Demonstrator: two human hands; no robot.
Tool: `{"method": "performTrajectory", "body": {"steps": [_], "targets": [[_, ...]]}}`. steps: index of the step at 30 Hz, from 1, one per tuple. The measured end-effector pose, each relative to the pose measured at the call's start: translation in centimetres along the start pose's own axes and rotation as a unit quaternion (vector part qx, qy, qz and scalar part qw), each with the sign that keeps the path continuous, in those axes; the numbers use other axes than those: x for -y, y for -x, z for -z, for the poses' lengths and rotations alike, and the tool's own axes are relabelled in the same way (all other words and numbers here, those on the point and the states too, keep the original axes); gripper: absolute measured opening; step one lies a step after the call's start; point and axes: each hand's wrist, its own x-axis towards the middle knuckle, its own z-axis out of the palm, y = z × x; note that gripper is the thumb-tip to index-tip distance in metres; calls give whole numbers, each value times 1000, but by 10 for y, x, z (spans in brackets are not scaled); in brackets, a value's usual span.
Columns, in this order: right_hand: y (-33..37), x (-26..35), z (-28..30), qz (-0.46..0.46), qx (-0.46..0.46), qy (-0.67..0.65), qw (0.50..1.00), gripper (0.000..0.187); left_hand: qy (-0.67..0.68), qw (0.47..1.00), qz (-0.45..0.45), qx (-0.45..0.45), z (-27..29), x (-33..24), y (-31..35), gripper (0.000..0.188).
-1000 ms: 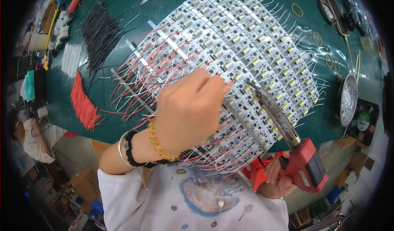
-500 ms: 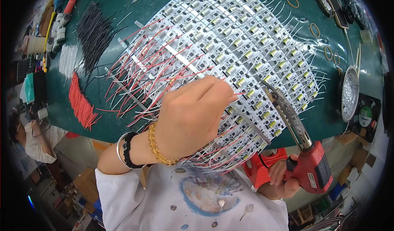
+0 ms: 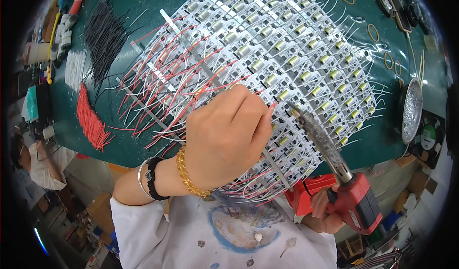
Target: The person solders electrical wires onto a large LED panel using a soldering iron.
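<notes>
A large panel of white circuit boards (image 3: 295, 73), bearing rows of small yellowish-silver cylindrical parts, lies across the table. My left hand (image 3: 227, 130) is over its near part, fingers pinched on a thin red wire (image 3: 272, 105) whose end sticks out past the fingertips. My right hand (image 3: 326, 212) grips a red soldering gun (image 3: 356, 203) by its handle at the lower right. The gun's metal barrel (image 3: 325, 147) slants up and left, its thin tip just above the boards, close to the red wire's end. Whether tip and wire touch, I cannot tell.
Red and white wires (image 3: 179, 85) stick out from the panel's left side, crossed by metal strips (image 3: 198, 56). Bundles of black wires (image 3: 103, 39), white wires (image 3: 75, 69) and red wires (image 3: 90, 118) lie left. A metal dish (image 3: 412, 111) stands right. Another person (image 3: 45, 161) sits far left.
The soldering gun's tip has moved left, closer to my left fingertips. The board panel and its metal strips have shifted slightly under my left hand.
</notes>
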Motion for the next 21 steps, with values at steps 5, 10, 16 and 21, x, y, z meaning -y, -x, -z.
{"method": "performTrajectory", "body": {"steps": [5,10,16,21], "targets": [[4,-4,5,-6,21,10,1000,75,-19,1000,-6,-2,0,0,0,14],[2,-5,4,-47,25,-39,998,65,-27,999,-9,-16,-3,0,0,15],[-6,29,1,-244,-37,90,965,11,-42,999,-16,-22,-4,-1,0,16],[-24,14,2,-85,138,90,983,30,-69,997,-29,2,-2,-1,2,17]]}}
